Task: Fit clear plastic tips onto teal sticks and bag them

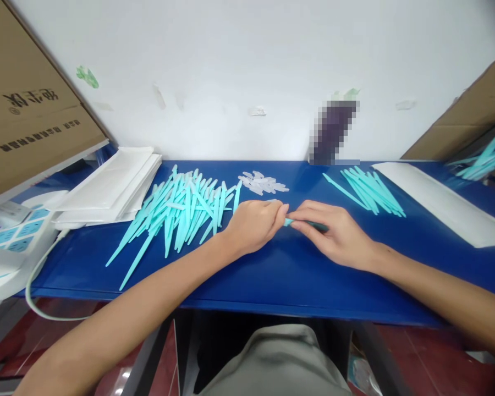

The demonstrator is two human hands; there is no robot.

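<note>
While both forearms reach in from the lower corners of the frame, the two hands meet at the centre of the blue table. The left hand is curled with knuckles up, its thumb and fingertips pinched on one end of a single teal stick. The right hand lies palm down, fingers closed over the stick's other end, which looks darker. The stick sits level, just above the tabletop, between the two hands.

Two loose heaps of like sticks lie on the table: a large heap left of centre and a smaller heap right of centre, each too tangled to count. One small cluster of clear caps rests just beyond the left hand. One stack of white pouches sits at middle left, one flat pouch at middle right. Two cardboard boxes stand at the edges, the left box and the right box.
</note>
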